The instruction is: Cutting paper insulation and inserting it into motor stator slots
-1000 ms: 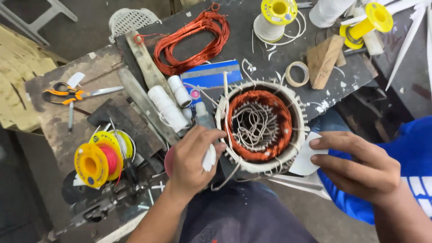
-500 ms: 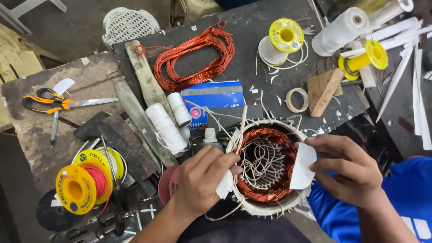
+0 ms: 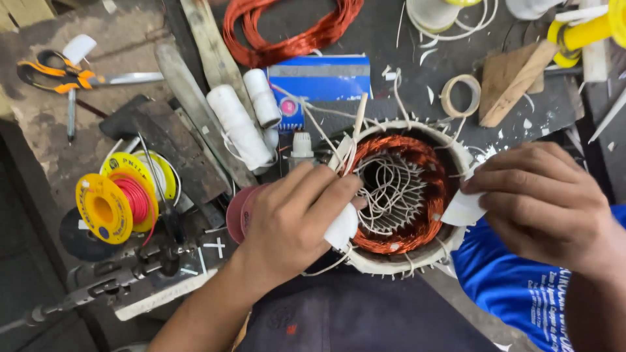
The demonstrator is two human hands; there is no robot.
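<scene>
Below, labelled parts:
Left hand: fingers gripping a white paper strip at the stator rim.
Right hand: fingers pinching a white paper piece at the counter's near edge.

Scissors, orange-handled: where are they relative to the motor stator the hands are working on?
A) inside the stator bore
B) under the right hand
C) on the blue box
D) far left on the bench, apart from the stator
D: the scissors lie at the bench's far left edge, well clear of the stator, which sits between the left hand and right hand.
</scene>
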